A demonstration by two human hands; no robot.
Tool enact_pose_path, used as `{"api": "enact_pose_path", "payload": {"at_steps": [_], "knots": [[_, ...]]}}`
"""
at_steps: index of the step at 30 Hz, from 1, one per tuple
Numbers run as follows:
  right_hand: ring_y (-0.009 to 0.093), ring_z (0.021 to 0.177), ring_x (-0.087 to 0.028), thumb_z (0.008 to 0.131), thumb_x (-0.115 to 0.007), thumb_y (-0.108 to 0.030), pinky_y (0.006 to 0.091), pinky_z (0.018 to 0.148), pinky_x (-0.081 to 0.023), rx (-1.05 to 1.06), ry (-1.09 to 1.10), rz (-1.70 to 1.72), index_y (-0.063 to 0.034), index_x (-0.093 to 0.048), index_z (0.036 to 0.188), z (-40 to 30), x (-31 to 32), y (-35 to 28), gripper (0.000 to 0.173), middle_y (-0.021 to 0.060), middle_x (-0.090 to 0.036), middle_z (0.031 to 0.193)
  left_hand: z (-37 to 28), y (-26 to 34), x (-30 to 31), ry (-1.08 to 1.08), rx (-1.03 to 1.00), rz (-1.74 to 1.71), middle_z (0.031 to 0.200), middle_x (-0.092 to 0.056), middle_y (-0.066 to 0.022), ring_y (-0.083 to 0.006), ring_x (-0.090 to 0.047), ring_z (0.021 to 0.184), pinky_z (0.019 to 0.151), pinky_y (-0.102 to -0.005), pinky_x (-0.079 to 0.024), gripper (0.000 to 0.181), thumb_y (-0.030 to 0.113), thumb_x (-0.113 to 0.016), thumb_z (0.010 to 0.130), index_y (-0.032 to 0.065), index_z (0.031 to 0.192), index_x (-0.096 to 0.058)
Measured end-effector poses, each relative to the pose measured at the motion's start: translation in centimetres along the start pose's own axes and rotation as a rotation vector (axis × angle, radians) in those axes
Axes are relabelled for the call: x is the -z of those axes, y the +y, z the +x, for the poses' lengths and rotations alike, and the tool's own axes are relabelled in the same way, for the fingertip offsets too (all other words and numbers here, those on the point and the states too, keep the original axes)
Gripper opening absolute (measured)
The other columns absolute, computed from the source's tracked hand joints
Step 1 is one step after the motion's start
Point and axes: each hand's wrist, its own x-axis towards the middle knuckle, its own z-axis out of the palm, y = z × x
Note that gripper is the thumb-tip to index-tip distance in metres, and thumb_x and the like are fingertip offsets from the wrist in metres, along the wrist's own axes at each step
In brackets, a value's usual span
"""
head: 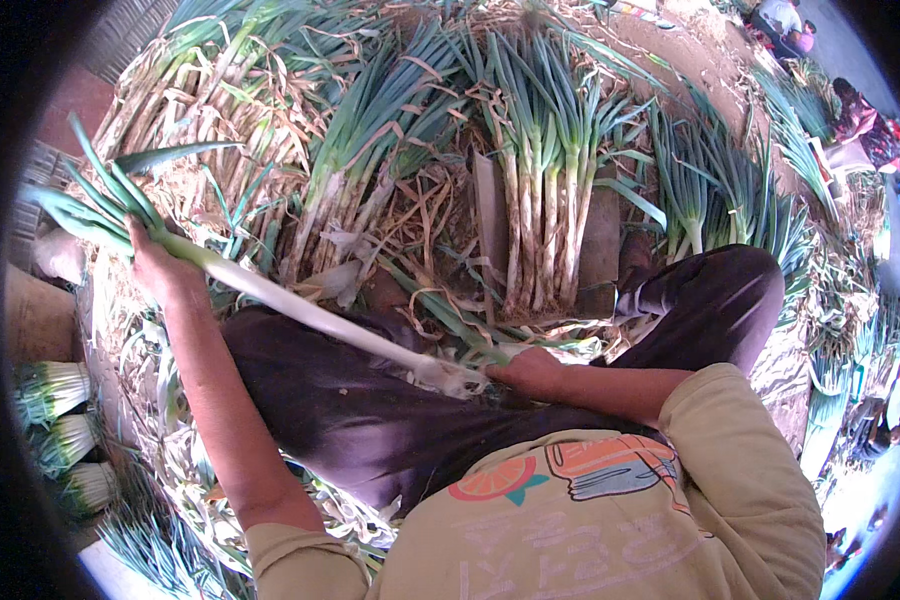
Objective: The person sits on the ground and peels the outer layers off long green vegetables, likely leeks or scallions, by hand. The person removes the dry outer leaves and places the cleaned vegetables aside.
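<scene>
My left hand grips a long-stemmed green onion just below its green leaves. The pale, peeled-looking shaft slants down across my lap, root end towards the right. By that root end my right hand is curled, its fingertips at or close to the roots. A loose green leaf runs up to the knuckles of this hand; whether the hand holds the leaf or the root end is hidden. Beyond my lap, a bunch of unpeeled green onions with brown, soiled stems lies on a wooden board.
More unpeeled green onions are heaped ahead and to the left. Dry peelings cover the ground by my left side. Bundles of white-stemmed onions lie at far left. Other people sit among onion piles at far right.
</scene>
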Motion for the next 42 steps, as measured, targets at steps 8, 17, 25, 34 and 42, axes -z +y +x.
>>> {"api": "enact_pose_path", "payload": {"at_steps": [8, 17, 25, 34, 42], "knots": [[0.027, 0.081, -0.061, 0.072, -0.057, -0.014, 0.0431, 0.067, -0.048, -0.053, -0.348, -0.22, -0.0095, -0.065, 0.088, -0.2, -7.5, 7.0, 0.018, 0.0129, -0.062, 0.081, 2.3, -0.1, 0.9, 0.037, -0.231, -0.016, 0.074, -0.056, -0.0079, -0.0175, -0.053, 0.062, 0.056, -0.0291, -0.046, 0.025, 0.025, -0.061, 0.083, 0.0011, 0.086, -0.055], [0.034, 0.09, -0.053, 0.078, -0.059, -0.028, 0.0437, 0.075, -0.043, 0.012, 0.919, 0.159, -0.0057, -0.052, 0.105, 2.5, 13.2, -2.9, 0.035, 0.0173, -0.051, 0.096, 2.3, -0.7, 0.1, 0.099, -0.11, -0.047, 0.071, -0.054, -0.0061, -0.0176, -0.052, 0.062, 0.056, -0.0295, -0.046, 0.029, 0.032, -0.058, 0.084, 0.0038, 0.09, -0.053], [0.031, 0.076, -0.059, 0.086, -0.05, -0.022, 0.0373, 0.068, -0.045, 0.14, 0.372, 0.686, -0.0015, -0.054, 0.106, 1.9, 9.1, -3.8, 0.029, 0.0189, -0.059, 0.086, 4.3, -1.2, 3.1, -0.091, 0.205, 0.039, 0.068, -0.051, -0.0054, -0.0181, -0.05, 0.061, 0.055, -0.0327, -0.044, 0.027, 0.035, -0.038, 0.091, 0.0118, 0.089, -0.051], [0.017, 0.068, -0.053, 0.087, -0.049, -0.025, 0.0354, 0.062, -0.044, 0.055, 0.51, 1.012, -0.0057, -0.048, 0.115, -1.2, 12.5, -4.2, 0.033, 0.0073, -0.056, 0.075, 6.4, -2.5, 3.2, 0.049, 0.137, -0.051, 0.071, -0.048, -0.0052, -0.0179, -0.048, 0.064, 0.058, -0.0308, -0.043, 0.024, 0.029, -0.052, 0.087, 0.005, 0.089, -0.051], [0.034, 0.07, -0.06, 0.078, -0.056, -0.017, 0.0458, 0.057, -0.044, 0.029, 0.57, 0.232, -0.0102, -0.047, 0.112, -2.6, 12.2, -4.7, 0.036, 0.0147, -0.061, 0.078, 2.2, -1.3, 1.7, 0.181, 0.189, 0.172, 0.074, -0.051, -0.0075, -0.0194, -0.052, 0.065, 0.056, -0.0337, -0.046, 0.027, 0.029, -0.053, 0.087, 0.0025, 0.088, -0.051]]}}
